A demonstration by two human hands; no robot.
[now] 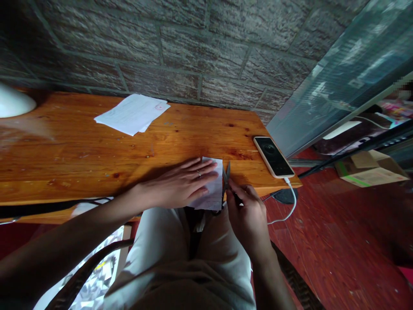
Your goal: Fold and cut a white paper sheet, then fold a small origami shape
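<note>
A small white sheet of paper [213, 189] lies at the table's front edge, its lower part jutting out over my lap. My left hand [183, 183] rests flat on it, fingers stretched to the right, a ring on one finger. In my right hand [247, 206] is a pair of scissors [226, 174], gripped by the handles with the fingers wrapped round. The blades are parted and point away from me, right beside the sheet's right edge. Whether a blade touches the paper I cannot tell.
A stack of white papers [134, 114] with a red stamp lies further back on the wooden table [74, 150]. At the right end sits a phone [273, 156] with a white cable [294, 202] hanging off the edge. Behind is a brick wall [180, 51]; a cardboard box [371, 168] stands on the floor.
</note>
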